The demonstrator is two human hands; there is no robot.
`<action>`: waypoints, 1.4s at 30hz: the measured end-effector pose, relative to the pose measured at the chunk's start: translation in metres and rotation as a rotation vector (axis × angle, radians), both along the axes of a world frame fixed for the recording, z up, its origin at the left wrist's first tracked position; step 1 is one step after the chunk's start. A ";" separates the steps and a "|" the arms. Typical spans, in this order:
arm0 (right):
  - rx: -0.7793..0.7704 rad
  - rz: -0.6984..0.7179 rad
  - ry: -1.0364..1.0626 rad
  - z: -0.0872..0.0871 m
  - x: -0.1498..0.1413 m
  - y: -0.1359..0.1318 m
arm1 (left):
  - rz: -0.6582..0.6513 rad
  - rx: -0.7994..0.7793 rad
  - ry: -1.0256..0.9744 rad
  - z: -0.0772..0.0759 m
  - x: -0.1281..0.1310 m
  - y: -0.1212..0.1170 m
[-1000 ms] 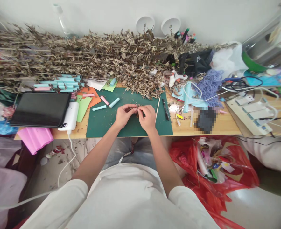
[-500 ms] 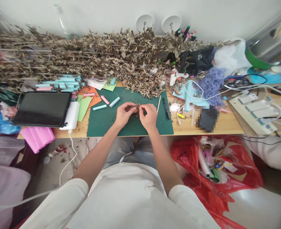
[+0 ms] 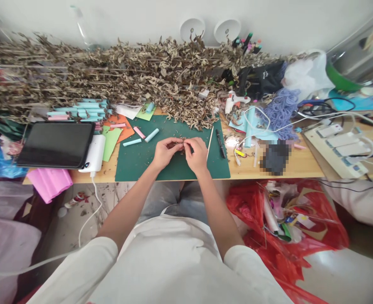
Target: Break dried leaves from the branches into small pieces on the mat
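Note:
Over the green cutting mat, my left hand and my right hand meet fingertip to fingertip. Both are closed in a pinch around a small bit of dried leaves, mostly hidden by the fingers. Just beyond them lies a heap of crumbled dried leaves. Left of my left hand, blue paper rolls and a pink one rest on the mat. A thin wooden stick and a black pen lie to the right of my right hand.
Long dried leafy stalks line the back of the table. At left are a tablet, a white power bank and stacked paper rolls. Rightward are a glue gun, purple yarn and a power strip. A red bag hangs below.
My fingertips have drawn closer together, and less of the dried leaf shows between them. Both hands stay in nearly the same place over the mat.

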State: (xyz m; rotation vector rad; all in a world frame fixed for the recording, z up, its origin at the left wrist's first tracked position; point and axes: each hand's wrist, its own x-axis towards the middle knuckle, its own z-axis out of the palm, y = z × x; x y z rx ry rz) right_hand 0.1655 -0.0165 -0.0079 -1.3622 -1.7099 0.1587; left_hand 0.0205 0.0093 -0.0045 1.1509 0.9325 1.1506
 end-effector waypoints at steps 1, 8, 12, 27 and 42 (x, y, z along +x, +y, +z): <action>-0.004 -0.002 -0.009 0.001 0.000 0.000 | 0.011 -0.006 0.003 0.000 0.000 0.000; -0.031 -0.083 0.024 0.002 0.000 0.000 | 0.091 -0.015 0.023 -0.003 0.001 0.001; -0.011 -0.097 0.050 0.000 0.002 0.001 | 0.087 0.001 0.026 -0.002 0.001 0.002; 0.007 0.043 0.068 -0.001 0.002 0.000 | 0.053 0.059 0.000 0.000 -0.001 0.001; 0.086 -0.022 -0.002 -0.004 0.000 0.000 | 0.079 0.053 0.077 0.000 0.000 -0.001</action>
